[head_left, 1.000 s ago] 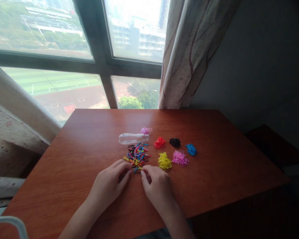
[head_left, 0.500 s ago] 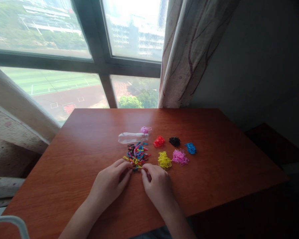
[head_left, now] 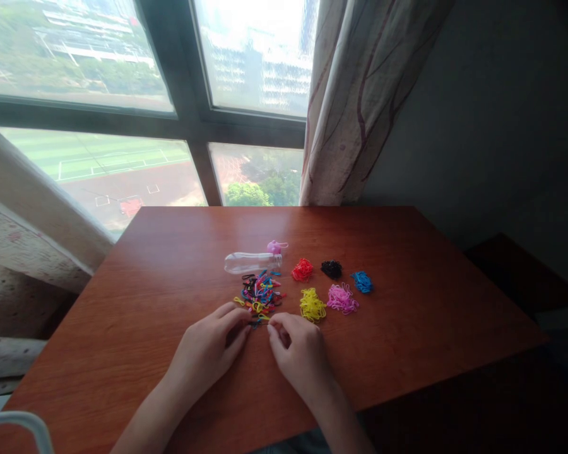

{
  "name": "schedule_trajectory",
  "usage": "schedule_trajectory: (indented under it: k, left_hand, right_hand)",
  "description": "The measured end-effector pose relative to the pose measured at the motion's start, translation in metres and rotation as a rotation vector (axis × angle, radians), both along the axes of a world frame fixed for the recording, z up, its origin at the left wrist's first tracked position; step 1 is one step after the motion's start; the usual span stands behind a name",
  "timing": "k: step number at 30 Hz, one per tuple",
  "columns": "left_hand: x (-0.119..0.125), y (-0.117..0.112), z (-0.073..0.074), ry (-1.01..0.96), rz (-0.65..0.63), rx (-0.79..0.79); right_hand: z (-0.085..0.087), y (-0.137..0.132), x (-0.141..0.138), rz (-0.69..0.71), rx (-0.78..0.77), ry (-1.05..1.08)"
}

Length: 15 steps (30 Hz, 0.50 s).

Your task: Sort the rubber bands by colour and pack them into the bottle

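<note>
My left hand (head_left: 214, 339) and my right hand (head_left: 299, 348) face each other low over the table, thumb and forefinger closed on each. A thin dark rubber band (head_left: 261, 323) runs between the two pinches, its ends hidden by the fingertips. Just beyond them lies a mixed pile of small coloured rubber bands (head_left: 261, 291), black, blue, red, pink, yellow and orange. Near my right hand sit sorted heaps: yellow bands (head_left: 313, 305), pink bands (head_left: 343, 298), red bands (head_left: 302, 270), black bands (head_left: 332, 269) and blue bands (head_left: 362, 282).
A clear plastic bottle (head_left: 250, 262) lies on its side behind the mixed pile. Its pink cap (head_left: 275, 247), with a loop, is by the neck. The wooden table (head_left: 421, 290) reaches to the window; curtains (head_left: 360, 101) hang at both sides.
The dark band now shows as a thin line between my fingertips, where it looked like a short dark bit before. Both hands stay in nearly the same place.
</note>
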<state>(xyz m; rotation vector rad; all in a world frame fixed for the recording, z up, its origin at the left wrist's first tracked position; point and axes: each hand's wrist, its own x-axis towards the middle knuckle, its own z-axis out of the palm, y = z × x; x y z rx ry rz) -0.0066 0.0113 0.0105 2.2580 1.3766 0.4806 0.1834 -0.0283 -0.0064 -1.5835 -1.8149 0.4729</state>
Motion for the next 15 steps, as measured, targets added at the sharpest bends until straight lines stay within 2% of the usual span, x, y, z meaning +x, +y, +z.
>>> schedule_trajectory:
  k: [2, 5, 8, 11, 15]
  left_hand:
    - [0.0, 0.0, 0.001, -0.003, -0.006, -0.003]
    - [0.001, 0.001, 0.001, -0.001, -0.013, 0.002]
    - [0.001, 0.001, 0.001, 0.009, -0.012, 0.005]
    - [0.001, 0.0, 0.0, 0.019, -0.011, 0.007]
    - [0.001, -0.001, -0.002, 0.041, -0.008, 0.026]
  right_hand:
    - [0.003, 0.001, 0.01, -0.037, 0.025, 0.048]
    - [0.012, 0.01, 0.039, -0.14, 0.084, 0.053]
    - [0.022, 0.025, 0.078, -0.279, 0.117, -0.01]
    - [0.027, 0.042, 0.108, -0.379, 0.116, -0.161]
    - [0.028, 0.062, 0.122, -0.36, 0.079, -0.334]
